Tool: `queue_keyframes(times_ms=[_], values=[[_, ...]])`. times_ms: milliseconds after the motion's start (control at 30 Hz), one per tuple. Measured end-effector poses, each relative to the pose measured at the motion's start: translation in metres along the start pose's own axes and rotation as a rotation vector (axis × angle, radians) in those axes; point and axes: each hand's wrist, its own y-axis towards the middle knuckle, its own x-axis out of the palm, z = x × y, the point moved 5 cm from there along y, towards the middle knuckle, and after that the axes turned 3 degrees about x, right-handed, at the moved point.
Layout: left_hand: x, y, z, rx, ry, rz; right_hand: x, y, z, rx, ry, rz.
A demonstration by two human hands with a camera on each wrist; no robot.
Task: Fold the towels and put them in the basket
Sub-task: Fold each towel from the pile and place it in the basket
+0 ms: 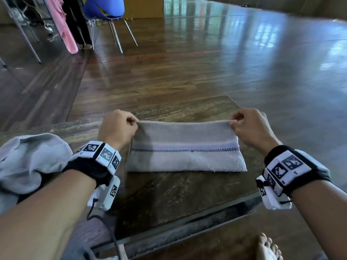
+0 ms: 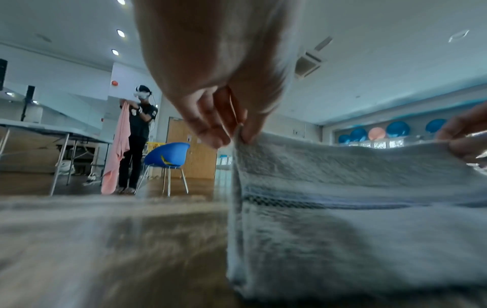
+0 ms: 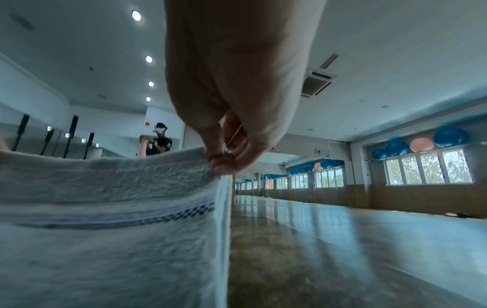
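A pale grey towel point(image 1: 185, 147) with a dark checked stripe lies partly folded on a dark wooden table point(image 1: 169, 192). Its far edge is lifted off the table. My left hand point(image 1: 120, 126) pinches the far left corner, with thumb and fingers curled on the cloth point(image 2: 241, 135). My right hand point(image 1: 247, 124) pinches the far right corner in the same way point(image 3: 218, 164). The near edge of the towel rests flat on the table. No basket is in view.
A crumpled light grey cloth point(image 1: 28, 162) lies at the table's left end. Beyond the table is a wooden floor point(image 1: 206, 62) with a blue chair point(image 1: 105, 8). A person point(image 2: 139, 133) holding a pink cloth stands by a table far left.
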Motion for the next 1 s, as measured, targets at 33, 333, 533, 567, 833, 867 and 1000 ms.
queue_keyframes(times_ms=[33, 333, 533, 567, 833, 867, 1000], values=[[-0.010, 0.001, 0.005, 0.042, -0.018, 0.091, -0.009, -0.002, -0.008, -0.032, 0.038, 0.080], [-0.048, -0.022, 0.011, 0.253, -0.164, 0.288, -0.031, -0.020, -0.011, -0.147, 0.361, 0.064], [0.010, -0.046, -0.023, -0.059, -0.054, -0.501, 0.023, -0.038, 0.022, -0.106, -0.022, -0.431], [0.012, -0.047, -0.029, -0.140, -0.094, -0.479, 0.021, -0.036, 0.023, -0.077, 0.000, -0.372], [0.015, -0.048, -0.045, -0.409, 0.067, -0.433, 0.026, -0.037, 0.030, 0.174, -0.147, -0.295], [0.015, -0.048, -0.043, -0.408, 0.060, -0.436, 0.025, -0.037, 0.030, 0.188, -0.141, -0.288], [0.003, -0.043, -0.036, -0.366, 0.035, -0.363, 0.014, -0.035, 0.022, 0.204, -0.105, -0.229]])
